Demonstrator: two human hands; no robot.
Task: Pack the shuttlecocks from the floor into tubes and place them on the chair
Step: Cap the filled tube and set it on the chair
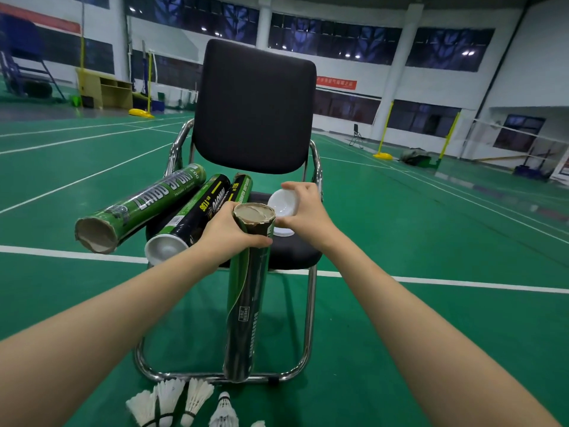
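Before the chair (255, 106), tube (246, 291) in left hand (229, 234), cap (283, 204) in right hand (303, 211)

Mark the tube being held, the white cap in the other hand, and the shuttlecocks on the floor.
held tube (246, 291): head view, on its green and black side wall.
white cap (283, 204): head view, on its hollow inner face.
shuttlecocks (167, 399): head view, on the white feathers of one in the cluster.

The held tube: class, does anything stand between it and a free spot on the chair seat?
Nothing blocks it. The left hand grips the tube before the chair. Three tubes fill the seat's left; a white cap lies on the right.
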